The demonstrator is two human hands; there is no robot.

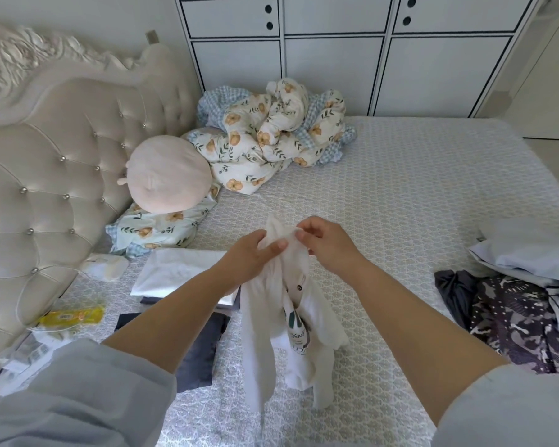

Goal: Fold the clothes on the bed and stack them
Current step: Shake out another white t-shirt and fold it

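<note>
Head view, item in hand: white garment (291, 321), printed lettering partly visible, hanging crumpled from both hands above the bed (400, 188), its lower end touching the mattress.

Step in hand, as I judge it: finding the top edge so the piece can be opened out. To do it well I would walk the two grips apart along that edge until it is taut, give it a shake so the twisted folds drop free, then lay it flat on the bare stretch of bed ahead before making the first fold.

Left hand (255, 253): fingers curled, thumb laid across the bunched cloth, gripping the top of the garment.

Right hand (326, 243): fingers curled, thumb and forefinger pinching the same top edge just beside the left hand.

Finished stock: folded white piece (178, 272) over dark folded pieces (204, 346), on the bed to my left, near the garment.

Awaiting folding: loose heap of dark patterned clothes (513, 317) and pale clothes (530, 250) at the right edge, well apart from the stack.

Other: floral quilt (271, 133) and round cushion (168, 175) by the headboard (46, 156).
</note>
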